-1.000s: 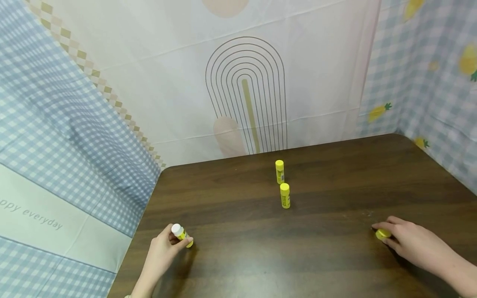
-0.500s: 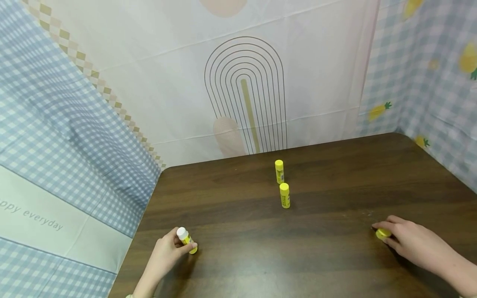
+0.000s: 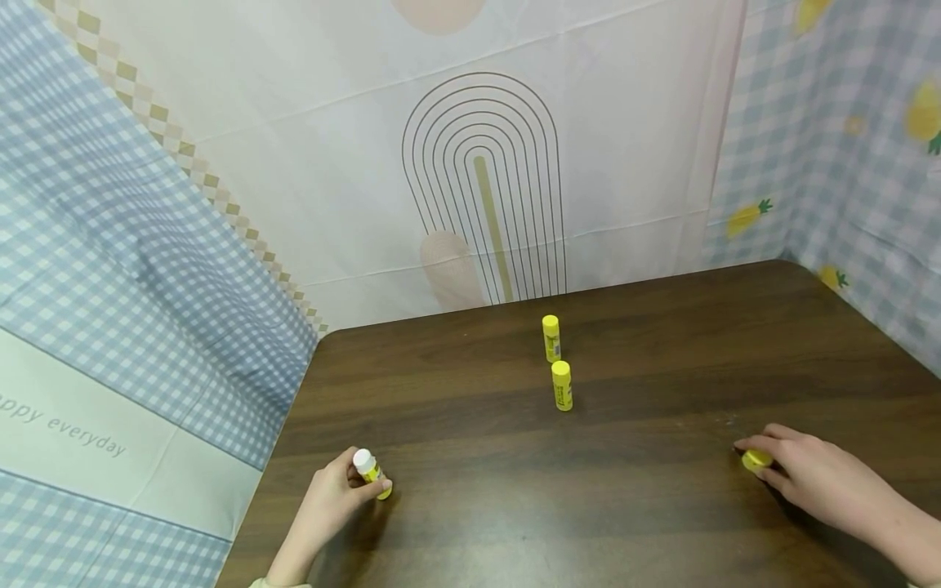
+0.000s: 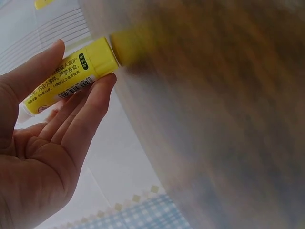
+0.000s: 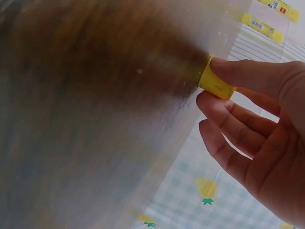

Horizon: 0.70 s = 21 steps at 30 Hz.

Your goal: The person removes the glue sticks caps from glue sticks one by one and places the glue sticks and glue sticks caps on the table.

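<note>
Two hands rest on the dark wooden counter [image 3: 515, 490]; the left hand [image 3: 323, 502] lies at about seven o'clock of the head view, near the counter's left edge, and grasps an uncapped glue stick [image 3: 371, 474] between thumb and fingers; the stick is tilted, its white tip up and toward eleven o'clock, its yellow base touching the wood; in the left wrist view the same glue stick [image 4: 71, 76] lies across the fingers [image 4: 86, 114] with the thumb on its upper side, printed label showing, its base end against the blurred counter [image 4: 214, 119]; the right hand [image 3: 816, 482] lies at about four o'clock, well apart from the left, and pinches a small yellow cap [image 3: 755, 461] that sits on the counter; the right wrist view shows the cap [image 5: 217, 85] held between thumb and forefinger, its far end against the wood, the other fingers loosely curled below it; two capped yellow glue sticks stand upright near the middle of the counter, toward twelve o'clock of both hands; the nearer stick [image 3: 562, 385] stands just in front of the farther stick [image 3: 551, 338], close together but not touching; patterned cloth backdrops [image 3: 294, 163] hang behind the counter and at both sides.
</note>
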{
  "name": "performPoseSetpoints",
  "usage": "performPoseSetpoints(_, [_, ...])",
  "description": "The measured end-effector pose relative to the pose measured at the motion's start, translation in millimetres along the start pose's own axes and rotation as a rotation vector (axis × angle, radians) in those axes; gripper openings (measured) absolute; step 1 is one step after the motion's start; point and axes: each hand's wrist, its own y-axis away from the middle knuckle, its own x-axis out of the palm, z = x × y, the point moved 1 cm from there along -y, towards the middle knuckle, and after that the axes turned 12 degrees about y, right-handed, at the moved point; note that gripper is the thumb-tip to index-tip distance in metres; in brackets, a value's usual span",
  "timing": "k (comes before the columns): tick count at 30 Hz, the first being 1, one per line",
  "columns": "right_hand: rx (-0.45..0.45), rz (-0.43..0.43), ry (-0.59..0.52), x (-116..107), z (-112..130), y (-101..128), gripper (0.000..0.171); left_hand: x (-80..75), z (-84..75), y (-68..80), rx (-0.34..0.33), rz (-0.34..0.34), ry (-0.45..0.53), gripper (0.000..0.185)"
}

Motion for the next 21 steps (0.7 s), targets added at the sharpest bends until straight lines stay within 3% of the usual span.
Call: performPoseSetpoints(21, [0.004,0.025,-0.015,-3.0,-0.1,0.5,0.033,-0.8,-0.2,-0.8,-0.065,0.020,-0.045,0.033])
